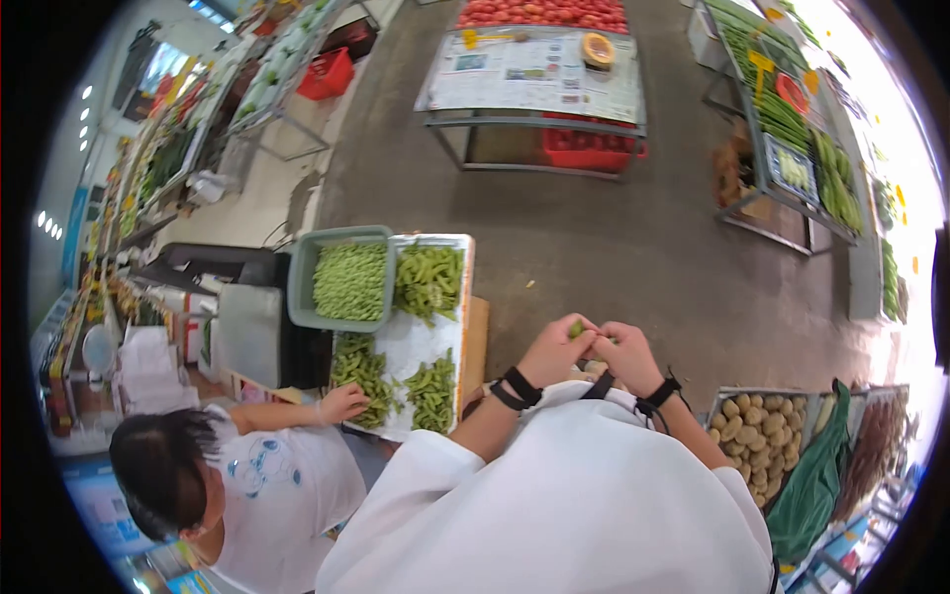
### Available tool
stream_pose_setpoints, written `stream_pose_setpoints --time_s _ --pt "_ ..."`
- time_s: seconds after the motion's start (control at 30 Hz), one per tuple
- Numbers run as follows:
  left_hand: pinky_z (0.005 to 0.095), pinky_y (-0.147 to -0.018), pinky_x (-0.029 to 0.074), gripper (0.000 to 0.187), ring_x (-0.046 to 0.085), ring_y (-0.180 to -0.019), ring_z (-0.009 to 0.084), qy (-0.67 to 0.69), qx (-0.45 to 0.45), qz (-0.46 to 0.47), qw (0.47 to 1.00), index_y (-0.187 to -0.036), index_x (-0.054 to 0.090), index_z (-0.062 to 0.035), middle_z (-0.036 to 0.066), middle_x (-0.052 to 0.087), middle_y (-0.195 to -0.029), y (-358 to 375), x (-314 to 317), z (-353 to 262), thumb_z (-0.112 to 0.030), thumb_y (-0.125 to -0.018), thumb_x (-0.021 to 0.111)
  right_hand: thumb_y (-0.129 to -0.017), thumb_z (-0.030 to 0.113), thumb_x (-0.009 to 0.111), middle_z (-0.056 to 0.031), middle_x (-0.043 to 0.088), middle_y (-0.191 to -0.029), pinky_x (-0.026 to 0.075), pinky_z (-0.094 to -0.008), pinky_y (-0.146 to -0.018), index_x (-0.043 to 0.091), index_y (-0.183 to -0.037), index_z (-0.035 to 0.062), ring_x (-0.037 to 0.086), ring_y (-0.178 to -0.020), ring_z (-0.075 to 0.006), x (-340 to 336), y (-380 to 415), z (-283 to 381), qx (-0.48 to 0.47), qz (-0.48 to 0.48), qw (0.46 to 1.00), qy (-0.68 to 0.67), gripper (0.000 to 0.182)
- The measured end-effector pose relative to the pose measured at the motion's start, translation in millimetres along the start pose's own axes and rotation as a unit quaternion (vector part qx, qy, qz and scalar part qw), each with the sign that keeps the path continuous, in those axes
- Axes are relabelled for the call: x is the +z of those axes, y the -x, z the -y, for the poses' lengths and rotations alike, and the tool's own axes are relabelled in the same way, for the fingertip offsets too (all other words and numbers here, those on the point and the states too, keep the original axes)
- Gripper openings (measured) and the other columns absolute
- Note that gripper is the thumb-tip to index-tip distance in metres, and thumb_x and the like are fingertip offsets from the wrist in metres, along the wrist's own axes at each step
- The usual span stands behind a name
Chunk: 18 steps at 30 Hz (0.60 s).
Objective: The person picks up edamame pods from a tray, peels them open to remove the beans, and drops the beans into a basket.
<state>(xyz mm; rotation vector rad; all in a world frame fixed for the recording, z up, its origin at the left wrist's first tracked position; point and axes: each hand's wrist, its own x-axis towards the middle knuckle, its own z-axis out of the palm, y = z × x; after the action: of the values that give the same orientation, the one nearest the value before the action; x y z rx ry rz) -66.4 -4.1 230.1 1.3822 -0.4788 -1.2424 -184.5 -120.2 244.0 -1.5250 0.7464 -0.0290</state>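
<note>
Pinching a small green pod [576, 330] between their fingertips, the left hand [550, 356] and right hand [633, 358] met in front of a white shirt [584, 485], to the right of a white tray [411, 348] bearing piles of pods [429, 281]. The pod seemed light, pliable and easily bruised; its two ends looked best for a gentle fingertip hold.

The person wears a loose, plain white top [564, 505] with short, wide sleeves, smooth and faintly creased. A black band [517, 389] circles each wrist, the right one doubled, the left one [661, 394] with thin loose cord ends.
</note>
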Motion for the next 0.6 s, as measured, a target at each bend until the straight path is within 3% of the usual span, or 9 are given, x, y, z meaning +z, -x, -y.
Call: stream_pose_setpoints --time_s 0.07,0.13,0.17,0.27,0.3,0.37,0.5,0.6 --pt "0.0233 -0.064 0.047 0.010 0.057 -0.071 0.0082 -0.037 0.005 -0.015 0.999 -0.096 0.058 0.0002 0.002 0.060 -0.078 1 1 -3 -0.009 -0.093 0.056 -0.084 0.018 0.056 0.0012 0.056 -0.061 0.033 -0.0226 -0.043 0.065 -0.079 0.0034 0.044 -0.048 -0.0049 -1 0 -7 0.091 0.037 0.989 -0.108 0.018" --pt "0.0246 -0.066 0.048 0.011 0.057 -0.072 0.0089 -0.031 -0.005 -0.031 0.999 -0.094 0.057 0.0013 0.003 0.060 -0.079 1 -3 2 -0.009 -0.092 0.056 -0.087 0.015 0.052 0.0060 0.047 -0.057 0.025 -0.0198 -0.039 0.064 -0.082 0.0046 0.035 -0.043 -0.0020 3 0 -11 0.116 0.027 0.973 -0.200 0.017" --pt "0.0212 -0.057 0.045 0.009 0.055 -0.064 0.0072 -0.031 0.020 -0.050 0.998 -0.094 0.059 -0.0011 0.004 0.061 -0.077 1 -7 8 -0.010 -0.092 0.056 -0.091 0.012 0.050 0.0054 0.047 -0.060 0.025 -0.0187 -0.039 0.064 -0.088 0.0023 0.034 -0.044 -0.0019 1 3 -10 0.135 0.047 0.955 -0.258 0.017" --pt "0.0183 -0.044 0.036 0.009 0.046 -0.050 0.0047 0.062 -0.083 -0.116 0.988 -0.093 0.060 -0.0048 0.004 0.061 -0.075 8 -38 -1 -0.013 -0.092 0.057 -0.094 0.011 0.049 0.0023 0.048 -0.064 0.023 -0.0178 -0.038 0.062 -0.089 -0.0007 0.034 -0.047 -0.0021 2 3 -11 0.129 0.024 0.937 -0.323 0.018" --pt "0.0176 -0.039 0.029 0.012 0.041 -0.046 0.0023 0.172 -0.086 -0.145 0.970 -0.093 0.061 -0.0075 0.001 0.058 -0.068 13 -53 0 -0.018 -0.088 0.062 -0.095 0.010 0.049 0.0011 0.049 -0.068 0.024 -0.0170 -0.038 0.062 -0.093 -0.0026 0.034 -0.048 -0.0020 -2 4 -11 0.142 0.032 0.933 -0.328 0.018" --pt "0.0170 -0.037 0.027 0.009 0.039 -0.044 0.0030 0.235 -0.082 -0.233 0.940 -0.088 0.061 -0.0082 0.000 0.055 -0.064 19 -97 18 -0.017 -0.087 0.063 -0.095 0.010 0.049 0.0014 0.048 -0.067 0.024 -0.0170 -0.038 0.061 -0.094 -0.0024 0.034 -0.048 -0.0020 -7 6 -8 0.151 0.045 0.929 -0.335 0.018" --pt "0.0196 -0.034 0.025 0.011 0.037 -0.042 0.0040 0.253 -0.039 -0.428 0.867 -0.079 0.057 -0.0073 0.000 0.051 -0.064 43 -207 83 -0.013 -0.085 0.063 -0.095 0.012 0.051 0.0021 0.048 -0.066 0.024 -0.0169 -0.037 0.061 -0.096 -0.0022 0.035 -0.047 -0.0017 -8 11 -9 0.160 0.064 0.930 -0.326 0.017" --pt "0.0218 -0.037 0.029 0.020 0.039 -0.045 0.0076 0.397 -0.026 -0.479 0.782 -0.080 0.052 -0.0064 0.001 0.051 -0.066 62 -269 115 -0.020 -0.094 0.056 -0.095 0.013 0.052 0.0024 0.048 -0.065 0.025 -0.0167 -0.037 0.061 -0.096 -0.0019 0.036 -0.046 -0.0015 -9 11 -13 0.160 0.075 0.927 -0.329 0.018"
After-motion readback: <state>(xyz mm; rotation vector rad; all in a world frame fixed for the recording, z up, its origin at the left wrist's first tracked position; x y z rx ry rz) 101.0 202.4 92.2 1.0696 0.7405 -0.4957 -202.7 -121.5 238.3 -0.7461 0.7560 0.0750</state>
